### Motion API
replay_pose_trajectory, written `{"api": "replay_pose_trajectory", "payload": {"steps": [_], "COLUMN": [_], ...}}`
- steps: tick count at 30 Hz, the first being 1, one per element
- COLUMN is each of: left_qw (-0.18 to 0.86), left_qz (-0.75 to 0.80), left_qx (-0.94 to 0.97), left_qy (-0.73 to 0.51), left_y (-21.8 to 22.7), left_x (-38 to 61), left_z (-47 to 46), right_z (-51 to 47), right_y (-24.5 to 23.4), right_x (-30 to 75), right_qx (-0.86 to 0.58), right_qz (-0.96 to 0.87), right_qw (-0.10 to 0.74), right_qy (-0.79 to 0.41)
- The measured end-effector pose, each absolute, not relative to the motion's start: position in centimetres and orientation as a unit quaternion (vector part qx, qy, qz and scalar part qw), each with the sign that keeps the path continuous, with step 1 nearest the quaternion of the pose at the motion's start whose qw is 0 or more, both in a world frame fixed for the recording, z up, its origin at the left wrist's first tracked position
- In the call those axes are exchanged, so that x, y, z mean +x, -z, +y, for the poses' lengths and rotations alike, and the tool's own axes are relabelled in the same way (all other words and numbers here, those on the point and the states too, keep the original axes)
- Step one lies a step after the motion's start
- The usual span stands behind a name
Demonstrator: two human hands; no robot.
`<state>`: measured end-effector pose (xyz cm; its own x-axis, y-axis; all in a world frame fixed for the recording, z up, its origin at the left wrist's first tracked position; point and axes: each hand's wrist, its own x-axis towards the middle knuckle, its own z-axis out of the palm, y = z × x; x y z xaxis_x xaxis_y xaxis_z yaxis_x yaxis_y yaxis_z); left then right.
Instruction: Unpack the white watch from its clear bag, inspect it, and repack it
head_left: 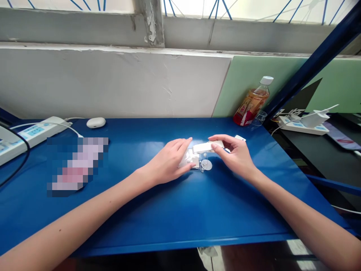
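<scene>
My right hand [235, 154] pinches a slim white object [200, 147] with rounded edges between thumb and fingers, a little above the desk. I cannot tell its exact kind. My left hand [166, 160] lies to the left of it, thumb and fingers on either side of a small clear-and-white case [193, 161] on the desk. A round clear charm [206, 165] with a short chain lies against the case's right side. Behind my right fingers, a small white piece [240, 138] is partly hidden.
On the blue desk [180, 222] stand a white power strip [36, 131] and a white earbud case [96, 122] at the left. A blurred-out phone-shaped item [81, 163] lies nearby. A drink bottle [252, 103] leans at the back right by a blue metal post [313, 64].
</scene>
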<state>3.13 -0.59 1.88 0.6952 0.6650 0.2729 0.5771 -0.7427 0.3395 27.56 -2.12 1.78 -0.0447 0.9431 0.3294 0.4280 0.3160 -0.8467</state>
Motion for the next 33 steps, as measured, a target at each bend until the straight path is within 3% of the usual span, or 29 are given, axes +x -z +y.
{"api": "replay_pose_trajectory", "payload": {"steps": [8, 13, 26, 33], "left_qw": [0.155, 0.122, 0.088, 0.081], "left_qz": [0.373, 0.350, 0.364, 0.359], "left_qx": [0.900, 0.911, 0.904, 0.906], "left_qy": [-0.164, -0.182, -0.207, -0.207], "left_y": [0.1, -0.1, -0.1, 0.1], "left_x": [1.0, 0.9, 1.1, 1.2], "left_z": [-0.2, -0.2, -0.5, -0.7], "right_z": [-1.3, -1.1, -1.2, -2.0], "right_y": [-1.8, -2.0, -1.0, -0.6], "right_x": [28.2, 28.6, 28.4, 27.8], "right_qx": [-0.568, -0.600, -0.569, -0.507], "right_qz": [-0.717, -0.712, -0.706, -0.804], "right_qw": [0.373, 0.325, 0.328, 0.275], "right_qy": [-0.155, -0.168, -0.265, -0.146]}}
